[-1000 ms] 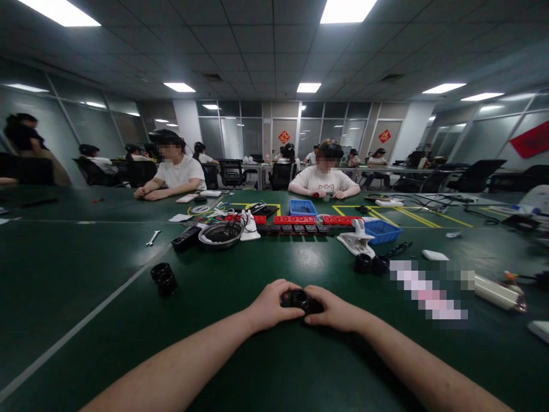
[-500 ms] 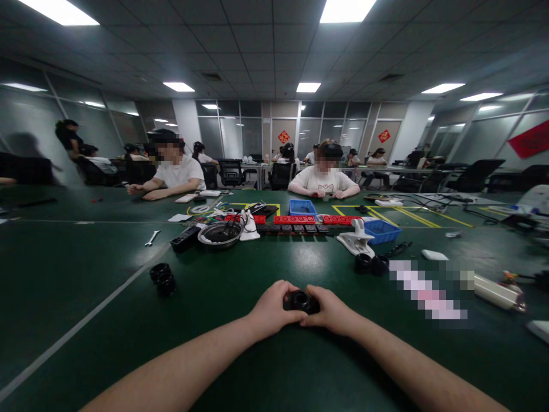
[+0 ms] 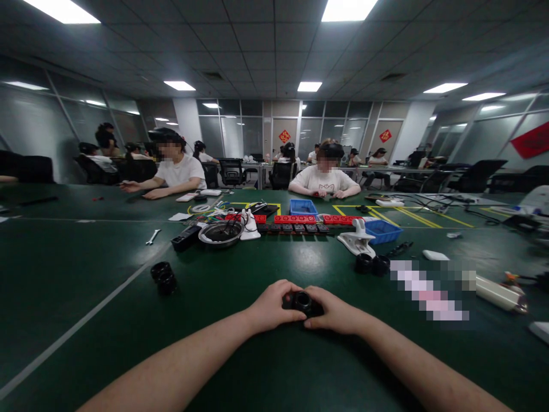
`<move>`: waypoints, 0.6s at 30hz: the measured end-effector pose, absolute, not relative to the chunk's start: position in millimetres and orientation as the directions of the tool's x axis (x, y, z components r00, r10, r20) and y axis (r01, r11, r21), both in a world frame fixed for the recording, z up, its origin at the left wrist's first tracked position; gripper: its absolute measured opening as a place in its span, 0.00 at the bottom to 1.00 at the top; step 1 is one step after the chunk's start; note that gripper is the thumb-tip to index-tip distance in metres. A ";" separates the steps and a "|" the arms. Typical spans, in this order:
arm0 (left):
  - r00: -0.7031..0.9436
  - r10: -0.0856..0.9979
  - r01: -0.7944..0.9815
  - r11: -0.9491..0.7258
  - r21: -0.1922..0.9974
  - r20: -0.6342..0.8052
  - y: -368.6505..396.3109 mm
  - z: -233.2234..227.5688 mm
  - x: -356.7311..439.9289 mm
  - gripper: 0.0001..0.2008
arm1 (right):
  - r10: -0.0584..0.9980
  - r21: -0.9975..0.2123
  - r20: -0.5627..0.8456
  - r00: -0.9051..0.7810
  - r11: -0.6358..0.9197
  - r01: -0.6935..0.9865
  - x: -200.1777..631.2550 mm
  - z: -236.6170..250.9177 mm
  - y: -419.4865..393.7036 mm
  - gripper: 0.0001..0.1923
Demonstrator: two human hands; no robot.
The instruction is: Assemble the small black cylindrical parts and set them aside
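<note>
Both hands are curled around a black round part with a hole in its top [image 3: 303, 300], low over the green table near its front. My left hand [image 3: 269, 303] grips it from the left, with thumb and fingers closed about its side. From the right, my right hand [image 3: 337, 310] closes on the same part, the thumb at its near edge. The fingers hide much of it, so its exact kind cannot be made out. Similar black ring-shaped parts [image 3: 163, 278] stand at the left, and another pair [image 3: 372, 264] sits to the right.
Across the middle lie red power strips [image 3: 295, 220], a metal bowl [image 3: 221, 233], a white clamp base [image 3: 357, 239] and a blue basket [image 3: 381, 232]. A wrench [image 3: 152, 237] is at the left, a pale cylinder [image 3: 497, 293] at the right. Two people sit opposite.
Both hands keep hold of the black part, and the right thumb has shifted slightly, showing more of it. In the background, a standing person has moved rightward.
</note>
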State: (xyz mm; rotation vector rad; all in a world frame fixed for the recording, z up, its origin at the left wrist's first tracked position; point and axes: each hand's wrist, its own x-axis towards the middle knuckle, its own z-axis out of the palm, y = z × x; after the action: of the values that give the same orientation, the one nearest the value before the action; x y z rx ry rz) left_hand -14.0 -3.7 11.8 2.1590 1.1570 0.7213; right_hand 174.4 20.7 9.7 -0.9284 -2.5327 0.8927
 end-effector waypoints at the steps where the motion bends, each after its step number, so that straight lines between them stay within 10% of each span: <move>1: 0.493 0.851 0.537 -0.463 0.705 0.183 -3.2 11.8 -14.6 0.19 | 0.643 -0.669 0.044 -0.765 0.588 0.456 176.1 10.5 22.6 0.20; 11: 0.497 0.848 0.525 -0.462 0.715 0.183 -5.0 12.4 -13.8 0.19 | 0.691 -0.746 -0.014 -0.723 0.475 0.468 175.8 6.1 25.8 0.15; 18: 0.372 0.913 0.580 -0.369 0.726 0.167 -9.7 8.7 -6.9 0.20 | 0.793 -0.593 0.043 -0.608 0.510 0.623 169.3 -4.5 20.9 0.19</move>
State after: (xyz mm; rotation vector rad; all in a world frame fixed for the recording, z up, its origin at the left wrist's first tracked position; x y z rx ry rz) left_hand -6.9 -9.7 8.7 2.0702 1.2828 0.7666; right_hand 169.3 20.9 -4.5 -1.1856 -2.4464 0.7757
